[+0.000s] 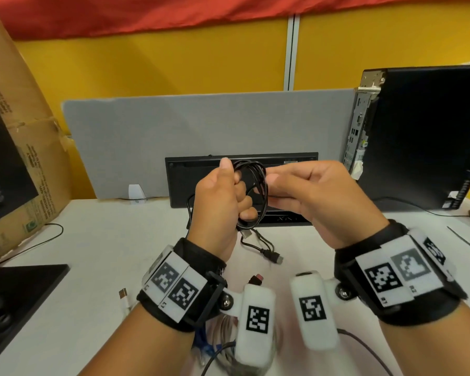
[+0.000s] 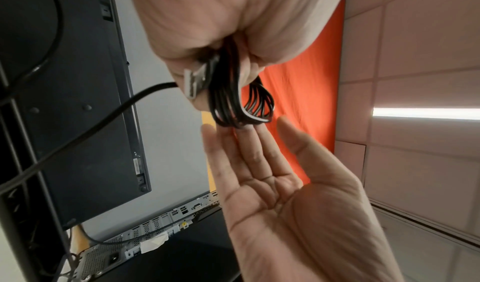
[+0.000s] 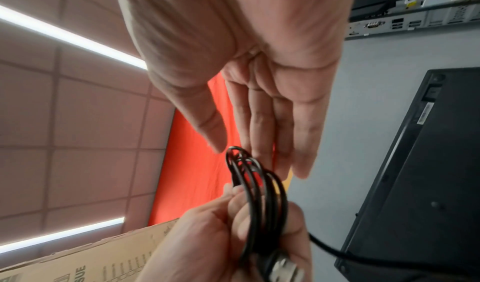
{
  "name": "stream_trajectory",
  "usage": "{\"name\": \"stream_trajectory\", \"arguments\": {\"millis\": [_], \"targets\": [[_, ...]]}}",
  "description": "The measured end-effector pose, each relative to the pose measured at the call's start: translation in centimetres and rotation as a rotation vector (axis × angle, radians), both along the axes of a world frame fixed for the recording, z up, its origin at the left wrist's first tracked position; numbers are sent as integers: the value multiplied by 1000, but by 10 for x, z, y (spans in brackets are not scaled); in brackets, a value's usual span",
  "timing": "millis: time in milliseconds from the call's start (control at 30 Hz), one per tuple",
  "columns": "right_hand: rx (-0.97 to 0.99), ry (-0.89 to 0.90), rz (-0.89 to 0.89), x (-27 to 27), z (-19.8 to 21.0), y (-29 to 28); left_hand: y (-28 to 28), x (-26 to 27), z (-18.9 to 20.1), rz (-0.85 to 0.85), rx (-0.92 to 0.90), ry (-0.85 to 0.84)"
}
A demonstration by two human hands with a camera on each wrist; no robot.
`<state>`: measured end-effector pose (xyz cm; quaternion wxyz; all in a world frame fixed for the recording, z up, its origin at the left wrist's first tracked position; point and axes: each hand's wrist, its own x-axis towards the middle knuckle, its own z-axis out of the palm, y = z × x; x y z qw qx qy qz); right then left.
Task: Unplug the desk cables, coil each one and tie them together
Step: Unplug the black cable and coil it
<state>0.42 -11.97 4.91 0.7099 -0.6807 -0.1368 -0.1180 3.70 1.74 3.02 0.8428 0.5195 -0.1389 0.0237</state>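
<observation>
Coiling step: left hand (image 1: 219, 202) clamped around a black cable coil (image 1: 251, 191), held in the air over the desk (image 1: 98, 256) middle, before the keyboard (image 1: 291, 161). Right hand (image 1: 314, 198) fingers straight, together, touching the loops. Next, likely: wrap the loose tail, keep loops bunched.

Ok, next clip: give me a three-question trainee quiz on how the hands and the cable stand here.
1. True or false: the left hand grips the coiled black cable.
2. The right hand is: A) clenched round the coil; B) fingers straight, beside the coil; C) resting on the desk.
3. Fill in: a metal USB ____ sticks out of the left fist.

Key
1. True: its fingers are curled round the loops.
2. B: the left wrist view shows the straight fingers next to the loops.
3. plug.
</observation>
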Motion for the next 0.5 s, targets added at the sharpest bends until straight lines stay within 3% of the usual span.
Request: {"name": "stream_trajectory", "arguments": {"millis": [133, 267, 500], "targets": [[-23, -44, -51, -5, -1, 4, -4, -1, -4, 1, 10, -33], [24, 20, -125, -3, -3, 4, -8, -4, -6, 6, 61, -80], [246, 168, -57, -5, 6, 4, -8, -7, -3, -59, 63, -127]]}}
